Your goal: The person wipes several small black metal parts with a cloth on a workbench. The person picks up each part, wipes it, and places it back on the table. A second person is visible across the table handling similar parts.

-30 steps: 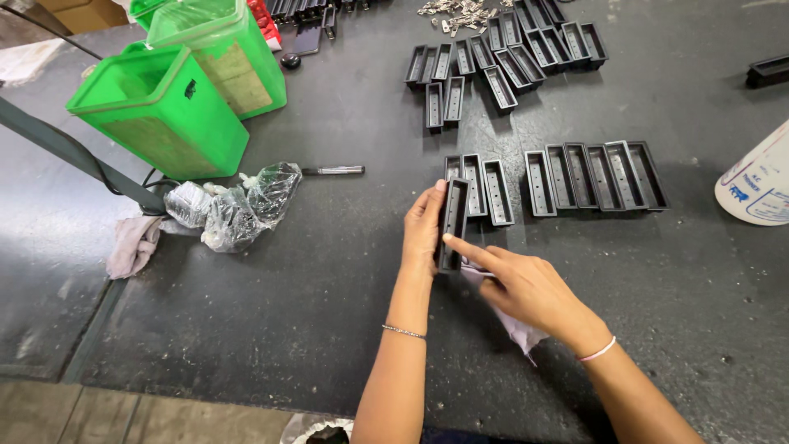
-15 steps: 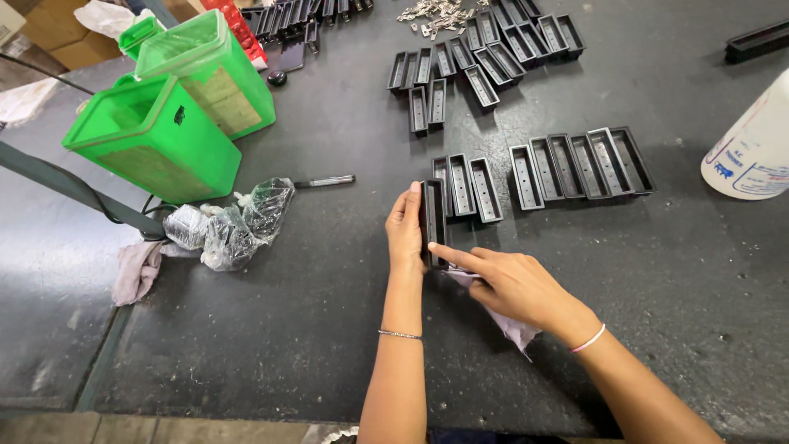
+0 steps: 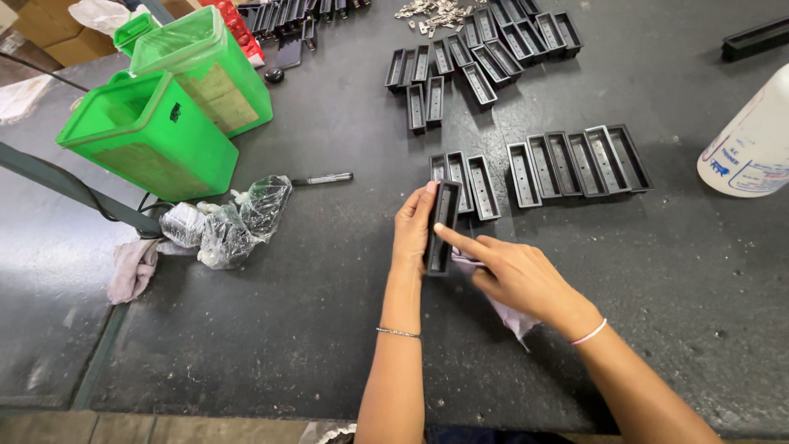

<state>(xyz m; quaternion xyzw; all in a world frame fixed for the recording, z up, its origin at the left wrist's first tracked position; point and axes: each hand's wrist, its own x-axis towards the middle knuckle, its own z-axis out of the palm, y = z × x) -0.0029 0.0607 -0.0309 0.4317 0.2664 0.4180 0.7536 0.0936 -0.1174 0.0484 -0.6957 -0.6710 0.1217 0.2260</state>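
Note:
My left hand grips a long black rectangular tray part, holding it on edge just above the dark table. My right hand holds a pale cloth under its palm, and its forefinger stretches out onto the black part. Right behind the held part lie two or three like trays side by side. A row of several more black trays sits to their right.
Two green plastic bins stand at the left, with crumpled clear plastic bags and a pen near them. Another cluster of black trays lies at the back. A white bottle stands at the right edge. A grey rag lies at the left.
The hands have kept their hold on the black part and the cloth. The view has shifted a little, so the bins and trays sit slightly lower and further left in the picture.

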